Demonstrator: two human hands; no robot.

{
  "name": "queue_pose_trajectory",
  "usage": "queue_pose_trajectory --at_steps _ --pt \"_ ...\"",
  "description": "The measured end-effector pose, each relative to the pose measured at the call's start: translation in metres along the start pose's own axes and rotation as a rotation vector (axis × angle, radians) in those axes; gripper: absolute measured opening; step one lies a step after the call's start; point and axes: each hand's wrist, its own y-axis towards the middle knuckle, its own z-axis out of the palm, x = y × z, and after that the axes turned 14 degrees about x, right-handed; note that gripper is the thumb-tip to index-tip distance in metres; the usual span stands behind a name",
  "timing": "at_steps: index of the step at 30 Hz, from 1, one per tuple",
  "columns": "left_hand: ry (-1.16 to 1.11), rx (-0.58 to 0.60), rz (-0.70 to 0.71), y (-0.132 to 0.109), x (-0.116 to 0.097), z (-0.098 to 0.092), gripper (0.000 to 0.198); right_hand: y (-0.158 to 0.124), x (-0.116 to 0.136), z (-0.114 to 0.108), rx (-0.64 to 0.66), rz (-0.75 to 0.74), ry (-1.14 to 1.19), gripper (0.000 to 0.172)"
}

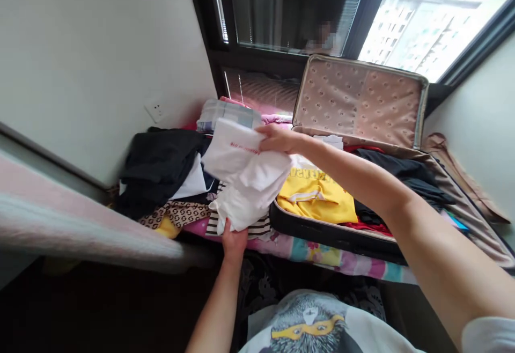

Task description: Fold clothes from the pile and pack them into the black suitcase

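Observation:
A white garment with small red lettering (245, 173) is bunched between my two hands, left of the open suitcase. My left hand (234, 239) grips its lower edge, with the fingers partly hidden under the cloth. The top right part of the garment is pinched in my right hand (276, 138). Beneath it shows a black-and-white striped cloth (259, 227). Inside the suitcase (317, 230), a folded yellow garment (317, 197) lies at the left, with black clothes (402, 176) to its right.
Dark folded clothes (161, 160) are piled at the left, beside a brown patterned cloth (181, 213). A plaid bundle (227, 112) sits behind. The suitcase lid (358, 101) stands raised against the window. A pink-white curtain-like surface (80, 213) crosses the left foreground.

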Motion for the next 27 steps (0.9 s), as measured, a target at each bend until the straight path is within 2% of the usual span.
queue_pose_trajectory --at_steps 3,5,7,9,13,15,17,19,24,27 --pt "0.029 -0.038 -0.016 0.000 -0.001 -0.003 0.042 -0.050 -0.022 -0.037 -0.258 -0.070 0.253 0.058" --pt "0.060 -0.046 -0.028 0.000 -0.001 -0.006 0.044 -0.081 -0.046 -0.050 -0.456 -0.047 0.275 0.062" --pt "0.089 -0.039 -0.042 0.001 -0.002 -0.007 0.047 -0.108 -0.075 -0.054 -0.570 0.041 0.249 0.062" --pt "0.111 -0.033 -0.040 0.002 -0.002 -0.004 0.049 -0.129 -0.104 -0.050 -0.607 0.161 0.245 0.063" --pt "0.171 -0.026 -0.032 0.001 -0.006 0.009 0.048 -0.161 -0.152 -0.026 -0.599 0.462 0.342 0.065" --pt "0.229 -0.016 -0.050 -0.001 -0.008 0.016 0.050 -0.178 -0.165 -0.018 -0.612 0.504 0.490 0.064" --pt "0.309 0.010 -0.086 -0.004 -0.011 0.021 0.054 -0.201 -0.169 -0.019 -0.624 0.406 0.641 0.064" --pt "0.394 0.035 -0.115 -0.005 -0.013 0.025 0.059 -0.234 -0.166 -0.031 -0.621 0.281 0.700 0.064" --pt "0.670 0.059 -0.216 -0.014 -0.019 0.047 0.065 -0.340 -0.143 -0.078 -0.604 0.082 0.629 0.066" --pt "0.790 0.097 -0.285 -0.024 -0.022 0.064 0.066 -0.397 -0.142 -0.098 -0.524 0.002 0.621 0.060"
